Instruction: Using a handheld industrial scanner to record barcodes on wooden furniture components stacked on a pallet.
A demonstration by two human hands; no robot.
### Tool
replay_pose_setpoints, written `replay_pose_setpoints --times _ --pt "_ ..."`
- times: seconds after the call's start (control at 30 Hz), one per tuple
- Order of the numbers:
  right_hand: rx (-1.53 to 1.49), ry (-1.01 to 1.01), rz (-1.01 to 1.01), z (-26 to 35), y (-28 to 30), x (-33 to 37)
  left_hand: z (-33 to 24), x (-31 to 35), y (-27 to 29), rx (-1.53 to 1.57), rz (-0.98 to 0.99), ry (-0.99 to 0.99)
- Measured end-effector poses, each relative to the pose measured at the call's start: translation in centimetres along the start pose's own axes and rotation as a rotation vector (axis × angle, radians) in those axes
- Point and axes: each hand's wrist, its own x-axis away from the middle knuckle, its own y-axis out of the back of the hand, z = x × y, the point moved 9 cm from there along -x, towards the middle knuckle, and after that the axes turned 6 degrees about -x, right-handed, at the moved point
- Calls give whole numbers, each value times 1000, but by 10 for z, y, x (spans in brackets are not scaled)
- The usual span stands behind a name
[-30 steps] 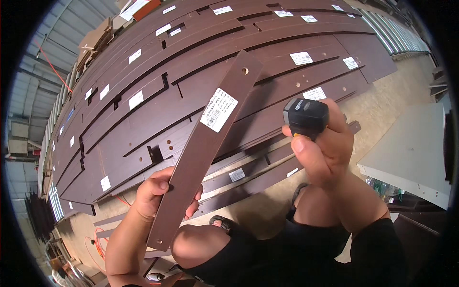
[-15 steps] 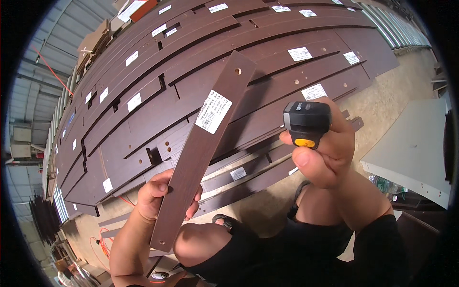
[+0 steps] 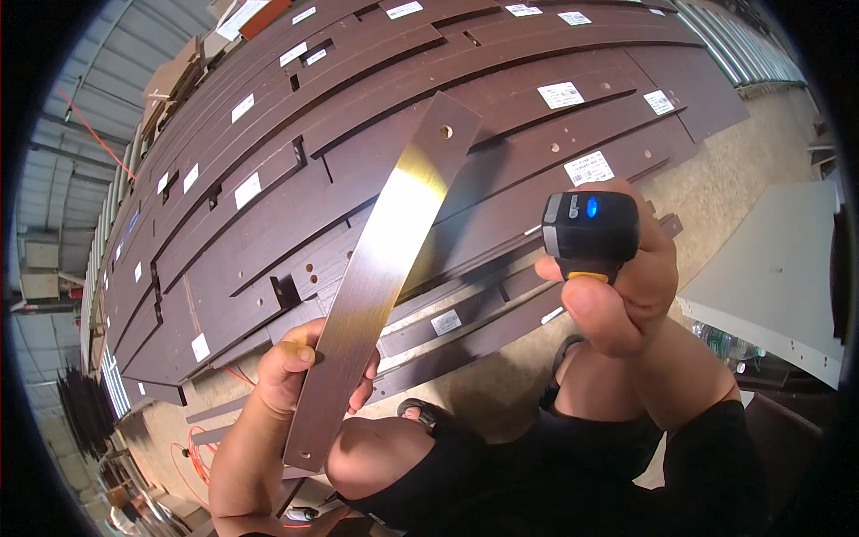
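My left hand [image 3: 291,362] grips the lower half of a narrow dark-brown wood panel [image 3: 344,345], thumb on its face and fingers behind. The panel is tilted, its upper end leaning right, with a hole near each end. Bright white and yellow light floods its upper middle and washes out the label there. A small black barcode scanner [image 3: 591,228] sits on my right hand [image 3: 622,300], facing the panel. My thumb presses by its yellow button [image 3: 588,277], and a blue light glows on its top. A gap separates scanner and panel.
Labelled dark-brown panels [image 3: 528,116] lie in overlapping rows beyond my hands. To the right are a pale sheet [image 3: 761,268], plastic bottles [image 3: 727,345] and metal rollers [image 3: 738,49]. An orange cord [image 3: 192,452] runs along the floor at lower left.
A bright beam now covers the panel's label, and the scanner's blue light has come on. My right hand has shifted slightly right, its thumb now over the yellow button. The left hand barely moved.
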Motion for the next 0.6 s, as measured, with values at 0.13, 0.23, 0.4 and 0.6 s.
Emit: replay_pose_setpoints --times 0.13,0.23,0.4,0.6 --pt "-39 9 -35 -5 6 3 -2 -1 -6 8 0 -11" --pt "-27 67 0 -6 5 5 -12 5 -7 -24 -42 -75" --pt "-50 -108 -101 -22 10 15 -92 68 18 -479 -236 -495" --pt "-109 -247 -47 -42 29 46 -126 135 53 -351 -713 -821"
